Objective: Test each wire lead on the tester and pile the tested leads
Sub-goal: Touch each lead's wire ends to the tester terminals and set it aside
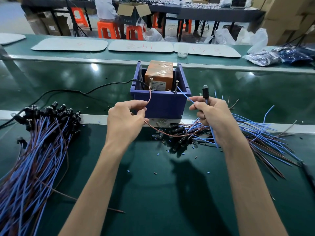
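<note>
Big work room, long green surface (153,193) in front. Just beyond both hands, a blue box (163,103) with the orange tester (158,77) inside.

Left hand (126,120): thumb and finger pinching the brown wire (150,97), its tip up against the left screw (151,83). Right hand (213,116): pinching the blue wire (185,96), with the black lamp (205,91) poking up above the fingers. Blue tip right by the right screw (176,86); hard to tell if touching.

To do it well: hold each wire close to its bare end. Press both tips on the metal at the same time. Keep the two tips apart. Watch the lamp for light; cannot tell now if lit. Then lay the lead on the pile of leads (42,142) out to the left of the left hand.

Counted: two hands, one tester, two screws, one lead held, with two wires and one lamp. Two heaps: the left pile and the loose heap (255,133) under and right of the right hand. Too many leads in each to count.
</note>
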A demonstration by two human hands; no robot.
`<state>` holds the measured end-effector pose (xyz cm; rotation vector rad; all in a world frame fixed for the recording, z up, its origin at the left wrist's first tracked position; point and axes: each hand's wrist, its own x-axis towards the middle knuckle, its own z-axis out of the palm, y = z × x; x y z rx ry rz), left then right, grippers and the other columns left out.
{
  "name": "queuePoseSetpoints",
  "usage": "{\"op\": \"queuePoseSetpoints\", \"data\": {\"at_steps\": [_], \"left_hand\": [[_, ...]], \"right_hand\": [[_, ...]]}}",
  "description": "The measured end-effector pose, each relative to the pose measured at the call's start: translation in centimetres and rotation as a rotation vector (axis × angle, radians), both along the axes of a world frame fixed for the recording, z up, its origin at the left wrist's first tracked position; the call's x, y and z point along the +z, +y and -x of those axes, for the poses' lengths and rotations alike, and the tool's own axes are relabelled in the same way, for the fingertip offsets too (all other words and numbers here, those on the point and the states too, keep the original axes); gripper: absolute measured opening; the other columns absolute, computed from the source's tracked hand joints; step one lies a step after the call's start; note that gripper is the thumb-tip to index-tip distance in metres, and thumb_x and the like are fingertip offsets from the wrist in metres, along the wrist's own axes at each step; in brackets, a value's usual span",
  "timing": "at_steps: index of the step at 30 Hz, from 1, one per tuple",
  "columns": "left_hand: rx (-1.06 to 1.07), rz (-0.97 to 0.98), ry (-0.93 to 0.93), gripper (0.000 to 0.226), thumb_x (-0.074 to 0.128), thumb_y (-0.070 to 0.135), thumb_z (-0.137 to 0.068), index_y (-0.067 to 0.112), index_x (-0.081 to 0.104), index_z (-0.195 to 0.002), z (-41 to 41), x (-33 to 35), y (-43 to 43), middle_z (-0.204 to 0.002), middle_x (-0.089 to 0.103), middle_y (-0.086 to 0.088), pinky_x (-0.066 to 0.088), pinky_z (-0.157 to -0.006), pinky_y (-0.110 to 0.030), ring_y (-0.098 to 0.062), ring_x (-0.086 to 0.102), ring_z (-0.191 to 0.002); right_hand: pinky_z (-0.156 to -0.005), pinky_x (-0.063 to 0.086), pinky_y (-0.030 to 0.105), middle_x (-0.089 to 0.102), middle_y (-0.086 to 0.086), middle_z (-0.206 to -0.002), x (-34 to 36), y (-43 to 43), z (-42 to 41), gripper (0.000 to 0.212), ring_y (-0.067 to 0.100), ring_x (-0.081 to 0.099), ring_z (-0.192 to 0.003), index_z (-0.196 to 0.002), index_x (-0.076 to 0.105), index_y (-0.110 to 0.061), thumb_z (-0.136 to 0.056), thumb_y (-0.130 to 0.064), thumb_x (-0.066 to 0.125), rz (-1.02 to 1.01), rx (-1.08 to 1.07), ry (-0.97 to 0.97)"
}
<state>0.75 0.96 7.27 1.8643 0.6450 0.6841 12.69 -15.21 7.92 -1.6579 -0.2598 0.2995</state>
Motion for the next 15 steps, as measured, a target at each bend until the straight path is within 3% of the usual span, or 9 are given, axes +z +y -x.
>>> {"op": "queuePoseSetpoints", "data": {"at_steps": [5, 10, 15], "left_hand": [[-0.020, -0.023, 0.031, 0.031, 0.065, 0.009, -0.086, 0.039, 0.070, -0.081, 0.01, -0.18, 0.23, -0.073, 0.069, 0.016, 0.059, -0.079, -0.033, -0.004, 0.069, -0.057], [-0.013, -0.049, 0.050, 0.022, 0.067, 0.011, -0.085, 0.029, 0.075, -0.095, -0.13, -0.33, 0.58, -0.081, 0.072, 0.009, 0.058, -0.081, -0.037, -0.011, 0.071, -0.064], [-0.023, -0.061, 0.057, 0.022, 0.066, 0.011, -0.086, 0.030, 0.074, -0.095, -0.04, -0.24, 0.56, -0.079, 0.072, 0.009, 0.058, -0.080, -0.036, -0.006, 0.069, -0.060]], "right_hand": [[-0.038, 0.026, 0.011, 0.062, -0.007, -0.062, 0.13, -0.03, 0.14, 0.025, 0.001, 0.032, -0.041, -0.086, 0.067, -0.016, -0.092, 0.000, 0.049, -0.016, 0.005, 0.008], [-0.039, 0.026, 0.012, 0.063, -0.005, -0.064, 0.16, -0.05, 0.15, 0.022, 0.001, 0.033, -0.040, -0.087, 0.066, -0.014, -0.090, 0.001, 0.050, 0.005, 0.011, -0.010], [-0.037, 0.026, 0.012, 0.063, -0.008, -0.060, 0.15, -0.12, -0.01, 0.022, 0.001, 0.033, -0.039, -0.088, 0.066, -0.013, -0.089, 0.001, 0.050, -0.001, 0.012, -0.010]]}}
